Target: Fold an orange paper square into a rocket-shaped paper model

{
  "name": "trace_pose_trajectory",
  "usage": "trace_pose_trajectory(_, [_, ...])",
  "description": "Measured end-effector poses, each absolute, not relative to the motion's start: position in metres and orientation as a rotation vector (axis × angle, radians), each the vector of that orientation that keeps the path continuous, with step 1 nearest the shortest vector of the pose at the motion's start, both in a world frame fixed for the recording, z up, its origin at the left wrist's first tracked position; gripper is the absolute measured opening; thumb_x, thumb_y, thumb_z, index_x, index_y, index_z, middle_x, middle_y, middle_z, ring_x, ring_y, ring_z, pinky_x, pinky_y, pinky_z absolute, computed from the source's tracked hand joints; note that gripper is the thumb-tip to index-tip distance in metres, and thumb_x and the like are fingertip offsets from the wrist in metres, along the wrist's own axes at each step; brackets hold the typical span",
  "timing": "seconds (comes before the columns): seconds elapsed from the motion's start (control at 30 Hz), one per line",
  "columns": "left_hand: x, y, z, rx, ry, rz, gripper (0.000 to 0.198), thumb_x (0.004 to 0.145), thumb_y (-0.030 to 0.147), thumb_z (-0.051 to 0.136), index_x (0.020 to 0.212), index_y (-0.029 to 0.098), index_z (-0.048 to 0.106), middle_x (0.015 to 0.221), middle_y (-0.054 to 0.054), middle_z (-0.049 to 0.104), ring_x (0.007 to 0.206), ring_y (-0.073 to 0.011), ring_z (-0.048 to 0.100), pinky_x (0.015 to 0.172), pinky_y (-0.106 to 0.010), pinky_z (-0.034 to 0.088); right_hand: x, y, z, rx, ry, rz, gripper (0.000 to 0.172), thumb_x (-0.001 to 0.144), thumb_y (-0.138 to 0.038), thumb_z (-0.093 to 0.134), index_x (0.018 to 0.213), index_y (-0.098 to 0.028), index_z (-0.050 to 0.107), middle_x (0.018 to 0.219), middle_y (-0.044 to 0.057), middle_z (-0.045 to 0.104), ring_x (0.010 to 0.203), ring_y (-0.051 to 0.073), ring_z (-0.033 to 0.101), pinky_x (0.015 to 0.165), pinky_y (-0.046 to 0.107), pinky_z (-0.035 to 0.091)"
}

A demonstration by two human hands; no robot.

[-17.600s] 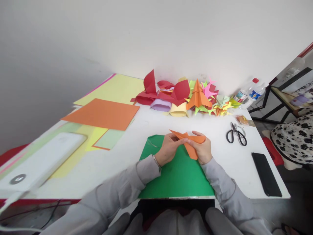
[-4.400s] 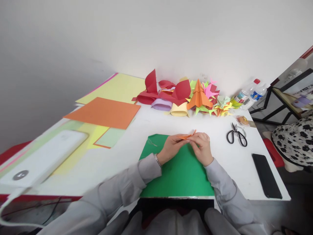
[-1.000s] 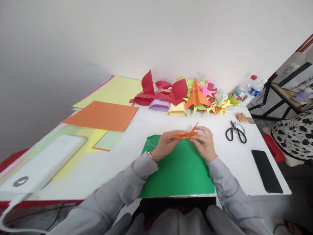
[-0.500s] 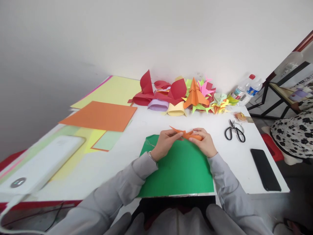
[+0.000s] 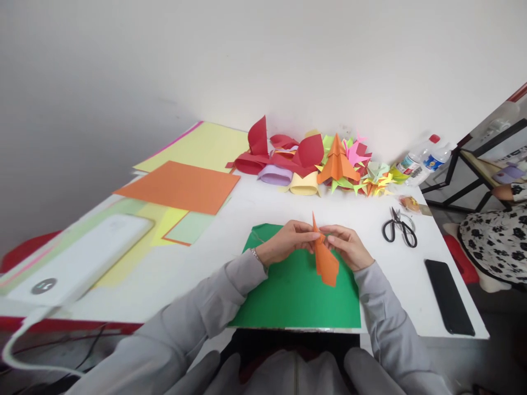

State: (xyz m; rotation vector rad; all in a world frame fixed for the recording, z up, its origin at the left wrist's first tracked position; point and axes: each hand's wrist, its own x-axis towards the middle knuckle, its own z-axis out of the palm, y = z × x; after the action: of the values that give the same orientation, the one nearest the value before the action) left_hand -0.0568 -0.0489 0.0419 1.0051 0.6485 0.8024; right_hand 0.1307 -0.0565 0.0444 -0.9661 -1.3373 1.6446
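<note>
A white table [image 5: 261, 206] is set against a pale wall, its near edge partly covered by a green sheet [image 5: 294, 299]. At the left, an orange sheet [image 5: 179, 186] is laid across lighter papers. Above the green sheet, folded orange paper [image 5: 326, 267] is gripped between the thumb and fingers of the left hand [image 5: 290, 241], closed upon it. By the right hand [image 5: 349, 249], half open with fingers bent, the paper is met at its narrow part; whether it is pinched there cannot be told. To the right, scissors [image 5: 397, 220] are seen lying slightly open.
</note>
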Motion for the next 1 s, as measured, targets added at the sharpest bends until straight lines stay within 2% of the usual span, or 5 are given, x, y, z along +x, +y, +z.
trace_pose_trajectory(0.13, [-0.054,-0.048,0.041,1.027,0.708,0.841,0.022,0.066,0.03,0.075,0.074,0.01,0.073,0.065,-0.007,0.07,0.057,-0.0128,0.06,0.058,-0.025,0.049,0.128,-0.057,0.036,-0.967,-1.355,1.646,0.038,0.065,-0.036,0.077,0.098,-0.022,0.066,0.078,0.001,0.07,0.068,0.017,0.064,0.068,0.033,0.052])
trace_pose_trajectory(0.33, [-0.047,-0.055,0.044,1.131,0.797,0.936,0.023,0.065,0.032,0.075,0.077,0.013,0.075,0.073,-0.005,0.073,0.071,-0.0174,0.065,0.071,-0.028,0.05,0.121,-0.058,0.036,-1.048,-1.438,1.28,0.027,0.064,-0.039,0.077,0.082,-0.021,0.068,0.077,0.001,0.063,0.059,0.013,0.054,0.057,0.028,0.047])
trace_pose_trajectory(0.43, [-0.045,-0.058,0.044,1.186,0.835,0.946,0.026,0.068,0.037,0.072,0.079,0.013,0.075,0.07,-0.003,0.071,0.067,-0.0156,0.061,0.064,-0.025,0.047,0.119,-0.059,0.04,-1.007,-1.418,1.253,0.024,0.064,-0.039,0.076,0.078,-0.022,0.067,0.077,0.001,0.06,0.06,0.012,0.052,0.057,0.027,0.046])
trace_pose_trajectory(0.63, [-0.04,-0.062,0.041,1.053,0.869,0.95,0.043,0.07,0.05,0.067,0.054,0.01,0.066,0.047,0.002,0.052,0.046,-0.0069,0.041,0.046,-0.021,0.031,0.117,-0.062,0.041,-1.013,-1.397,1.252,0.02,0.068,-0.038,0.074,0.075,-0.021,0.067,0.075,0.0,0.058,0.059,0.012,0.052,0.057,0.027,0.048])
trace_pose_trajectory(1.0, [-0.039,-0.066,0.047,0.88,0.813,0.785,0.031,0.063,0.041,0.076,0.066,0.01,0.072,0.059,-0.003,0.063,0.054,-0.0106,0.053,0.053,-0.023,0.043,0.121,-0.061,0.038,-1.026,-1.475,1.153,0.019,0.076,-0.04,0.066,0.072,-0.021,0.068,0.069,0.001,0.056,0.056,0.012,0.051,0.053,0.028,0.044])
